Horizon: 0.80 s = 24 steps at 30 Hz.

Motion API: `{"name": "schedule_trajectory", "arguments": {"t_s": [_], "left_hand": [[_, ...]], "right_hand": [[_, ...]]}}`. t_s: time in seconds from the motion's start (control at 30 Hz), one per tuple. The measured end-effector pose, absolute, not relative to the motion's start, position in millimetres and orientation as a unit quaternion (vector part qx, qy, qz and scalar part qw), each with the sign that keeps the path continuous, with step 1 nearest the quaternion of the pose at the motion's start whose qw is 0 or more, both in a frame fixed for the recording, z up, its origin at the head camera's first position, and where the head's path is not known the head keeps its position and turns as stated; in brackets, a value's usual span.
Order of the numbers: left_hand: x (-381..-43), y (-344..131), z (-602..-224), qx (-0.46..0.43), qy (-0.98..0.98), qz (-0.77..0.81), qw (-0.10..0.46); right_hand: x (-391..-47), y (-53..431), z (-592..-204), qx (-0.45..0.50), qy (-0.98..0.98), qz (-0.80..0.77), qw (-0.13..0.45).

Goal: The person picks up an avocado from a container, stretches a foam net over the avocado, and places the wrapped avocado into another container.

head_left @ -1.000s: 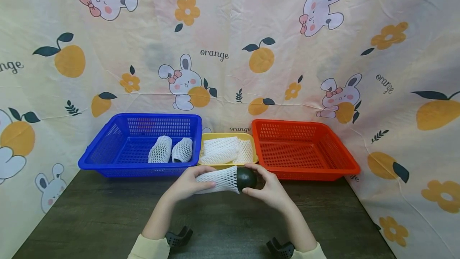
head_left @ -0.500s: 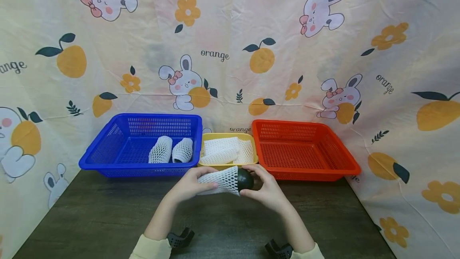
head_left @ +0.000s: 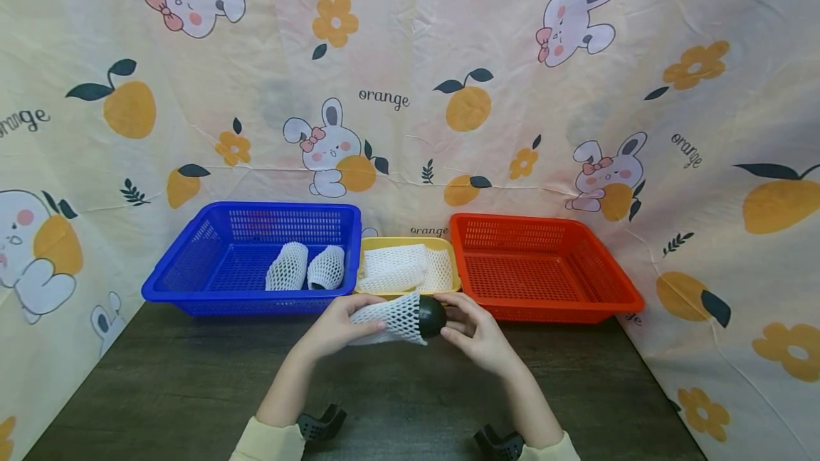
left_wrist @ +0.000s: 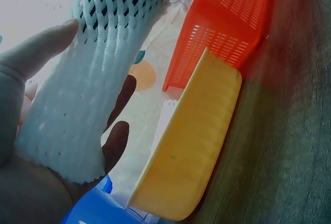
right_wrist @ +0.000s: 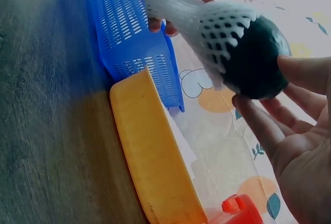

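A white foam net sleeve (head_left: 393,319) is stretched over part of a smooth dark green avocado (head_left: 432,316), above the table in front of the baskets. My left hand (head_left: 338,324) grips the sleeve's narrow end, thumb on the near side and fingers behind. The avocado's bare end points right. Thumb and fingertips of my right hand (head_left: 477,329) hold that bare end, as the right wrist view shows on the avocado (right_wrist: 258,61). In the left wrist view the sleeve (left_wrist: 98,84) hides most of the avocado, whose dark skin shows through the mesh.
A blue basket (head_left: 186,308) at left holds two net-covered items (head_left: 286,267). A small yellow basket (head_left: 456,283) in the middle contains folded white net sleeves (head_left: 393,267). To its right stands a red basket (head_left: 551,311). A printed cloth hangs behind the dark table (head_left: 397,404).
The avocado has slid left, deeper into the sleeve, so less of it shows. My right fingers have shifted back to its end and loosened a little. The left hand stays nearly still.
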State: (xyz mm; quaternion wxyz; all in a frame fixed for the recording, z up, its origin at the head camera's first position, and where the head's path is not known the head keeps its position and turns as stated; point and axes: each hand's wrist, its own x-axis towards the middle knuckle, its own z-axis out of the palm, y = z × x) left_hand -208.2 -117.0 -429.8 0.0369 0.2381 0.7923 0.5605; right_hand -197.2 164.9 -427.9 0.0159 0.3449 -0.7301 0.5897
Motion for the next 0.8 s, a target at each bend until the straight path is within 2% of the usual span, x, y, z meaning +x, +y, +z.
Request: {"name": "schedule_trajectory", "arguments": {"t_s": [0.33,0.8], "left_hand": [[-207.7,-115.5,-428.2,0.243,0.775,0.581,0.047],[-207.4,-113.5,-427.9,0.242,0.765,0.595,0.050]], "right_hand": [[-199.7,165.8,-431.4,0.297,-0.687,0.663,-0.018],[-196.0,163.4,-427.4,0.288,-0.710,0.641,0.041]]}}
